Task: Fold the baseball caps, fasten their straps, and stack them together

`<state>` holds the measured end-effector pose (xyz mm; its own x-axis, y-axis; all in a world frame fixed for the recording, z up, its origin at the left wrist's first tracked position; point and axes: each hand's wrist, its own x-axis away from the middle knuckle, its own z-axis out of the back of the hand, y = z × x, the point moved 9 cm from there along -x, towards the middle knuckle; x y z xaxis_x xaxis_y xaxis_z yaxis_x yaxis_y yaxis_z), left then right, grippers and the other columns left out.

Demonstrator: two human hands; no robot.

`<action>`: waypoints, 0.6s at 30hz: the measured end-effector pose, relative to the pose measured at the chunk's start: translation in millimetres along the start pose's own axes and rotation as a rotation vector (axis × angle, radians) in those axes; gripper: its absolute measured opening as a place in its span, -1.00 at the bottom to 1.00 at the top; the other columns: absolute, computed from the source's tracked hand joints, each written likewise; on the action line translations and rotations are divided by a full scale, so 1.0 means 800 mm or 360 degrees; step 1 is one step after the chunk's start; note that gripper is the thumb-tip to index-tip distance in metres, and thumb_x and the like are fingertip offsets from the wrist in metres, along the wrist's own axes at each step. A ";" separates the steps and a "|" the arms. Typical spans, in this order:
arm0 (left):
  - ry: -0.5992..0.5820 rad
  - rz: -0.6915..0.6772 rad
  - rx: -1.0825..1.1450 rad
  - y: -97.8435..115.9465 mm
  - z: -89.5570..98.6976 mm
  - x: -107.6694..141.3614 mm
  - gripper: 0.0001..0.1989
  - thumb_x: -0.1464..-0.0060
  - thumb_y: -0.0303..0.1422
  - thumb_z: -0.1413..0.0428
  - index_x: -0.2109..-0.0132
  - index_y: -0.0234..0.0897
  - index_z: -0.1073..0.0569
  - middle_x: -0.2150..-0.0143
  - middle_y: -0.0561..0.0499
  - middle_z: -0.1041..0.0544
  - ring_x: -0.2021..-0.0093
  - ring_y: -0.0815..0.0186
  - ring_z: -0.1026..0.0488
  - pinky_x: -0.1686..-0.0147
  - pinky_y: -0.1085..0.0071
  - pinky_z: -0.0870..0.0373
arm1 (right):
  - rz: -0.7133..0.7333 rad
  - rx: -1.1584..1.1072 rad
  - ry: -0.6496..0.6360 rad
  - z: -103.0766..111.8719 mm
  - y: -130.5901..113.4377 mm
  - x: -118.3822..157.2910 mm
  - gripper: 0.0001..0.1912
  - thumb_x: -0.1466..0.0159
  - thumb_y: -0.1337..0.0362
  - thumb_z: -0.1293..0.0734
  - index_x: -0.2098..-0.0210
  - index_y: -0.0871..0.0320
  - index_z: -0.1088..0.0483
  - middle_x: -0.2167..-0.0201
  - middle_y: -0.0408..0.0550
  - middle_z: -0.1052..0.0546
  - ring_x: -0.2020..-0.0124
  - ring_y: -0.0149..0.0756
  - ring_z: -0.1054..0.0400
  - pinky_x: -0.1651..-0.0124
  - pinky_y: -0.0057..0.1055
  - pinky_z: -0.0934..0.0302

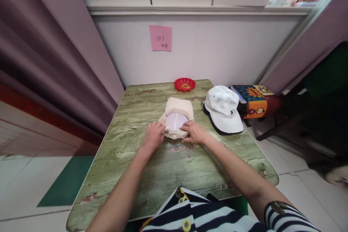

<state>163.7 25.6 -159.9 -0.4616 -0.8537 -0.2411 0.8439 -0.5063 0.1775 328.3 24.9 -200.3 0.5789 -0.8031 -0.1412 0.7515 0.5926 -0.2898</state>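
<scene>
A cream baseball cap (179, 106) lies upside down in the middle of the table, its brim pointing away from me and its pale lining (176, 120) showing. My left hand (154, 134) grips the cap's near left edge, beside a small dark label. On the near right edge, my right hand (193, 132) pinches the rim between thumb and fingers. To the right sits a white baseball cap (221, 103) with a small dark emblem, stacked on a dark cap (214, 125) of which only the edge shows.
The green wood-patterned table (114, 166) has rounded corners. A red scalloped dish (185, 85) stands at its far edge, by the wall. A pink note (160, 38) is stuck on the wall. Right of the table is a colourful box-shaped stool (255, 99); a curtain (62, 43) hangs at left.
</scene>
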 end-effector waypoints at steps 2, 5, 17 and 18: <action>0.0004 -0.0077 0.0060 -0.001 0.012 -0.007 -0.80 0.02 -0.50 -0.11 0.22 -0.18 -0.52 0.06 -0.13 -0.52 -0.02 0.03 -0.33 -0.02 0.05 -0.19 | 0.0074 -0.0109 -0.0059 0.003 0.009 -0.001 -0.24 -0.05 0.03 -0.48 -0.20 0.13 -0.32 -0.06 0.10 -0.45 -0.05 -0.09 -0.32 -0.07 -0.27 -0.18; 0.0020 -0.0242 0.0188 0.005 0.033 -0.017 -0.79 0.08 -0.48 -0.17 0.24 -0.17 -0.54 -0.14 -0.09 -0.47 -0.23 -0.01 -0.22 -0.23 -0.09 0.07 | 0.0052 -0.0101 -0.0064 0.010 0.020 -0.006 -0.45 -0.16 0.24 -0.38 -0.16 0.11 -0.36 0.02 0.06 -0.49 0.02 -0.18 -0.38 0.00 -0.34 -0.20; -0.0439 0.0387 0.2079 -0.032 0.059 -0.050 -0.60 0.10 -0.10 -0.29 0.22 -0.33 -0.55 0.35 -0.08 -0.57 0.39 0.19 -0.50 0.36 0.32 -0.44 | -0.0225 -0.1898 -0.0445 0.098 0.008 -0.029 -0.66 -0.12 0.04 -0.41 0.45 0.24 -0.46 0.55 -0.19 -0.48 0.49 -0.38 -0.33 0.36 -0.47 -0.23; -0.0397 0.0431 0.2230 -0.033 0.063 -0.052 -0.55 0.14 -0.08 -0.30 0.19 -0.34 -0.55 0.33 -0.12 -0.58 0.38 0.18 -0.50 0.37 0.32 -0.44 | -0.0262 -0.2157 -0.0449 0.101 0.005 -0.029 -0.66 -0.08 0.05 -0.44 0.42 0.24 -0.46 0.52 -0.16 -0.50 0.48 -0.36 -0.36 0.33 -0.45 -0.28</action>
<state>146.9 68.0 -106.4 -0.4923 -0.8653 0.0942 0.0232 0.0951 0.9952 343.7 50.9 -121.8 0.6799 -0.7217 0.1301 0.0220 -0.1572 -0.9873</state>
